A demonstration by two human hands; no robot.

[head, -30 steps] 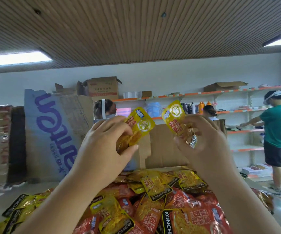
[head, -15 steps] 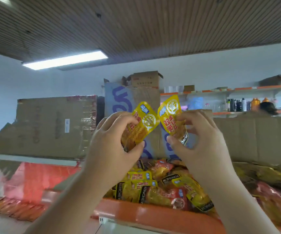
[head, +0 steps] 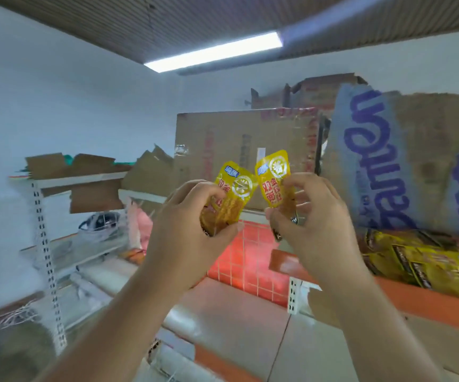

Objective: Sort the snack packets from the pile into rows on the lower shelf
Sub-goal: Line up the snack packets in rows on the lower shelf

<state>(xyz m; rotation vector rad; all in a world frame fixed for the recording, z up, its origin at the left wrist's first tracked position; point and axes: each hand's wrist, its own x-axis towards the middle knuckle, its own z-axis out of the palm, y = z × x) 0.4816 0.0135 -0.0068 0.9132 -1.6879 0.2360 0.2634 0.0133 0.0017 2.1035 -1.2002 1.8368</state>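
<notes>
- Left hand (head: 187,224) is raised at mid-frame. Fingers and thumb are curled round the lower half of a yellow packet (head: 232,194), so that half is mostly hidden.
- Right hand (head: 316,224) is raised just beside it. A second yellow packet (head: 274,180) is pinched between thumb and fingers, and its bottom end is covered by them.
- Top corners of the two packets are touching or nearly so; which cannot be told.
- Red print and a round emblem are seen on both packets. Small text cannot be read.
- At right a pile of packets (head: 421,257) is seen on a shelf (head: 429,301) with an orange edge. It is blurred and cut off by the frame edge, and only yellow and dark wrappers can be made out.
- Surfaces below the hands are smeared by motion blur, and shelf levels cannot be told apart.
- Behind the hands a cardboard box (head: 239,142) is partly hidden by them. A cardboard sheet (head: 388,161) with blue lettering is beside it at right, lettering cut off.
- White shelving (head: 47,260) at left is blurred, and what is on it cannot be identified.
</notes>
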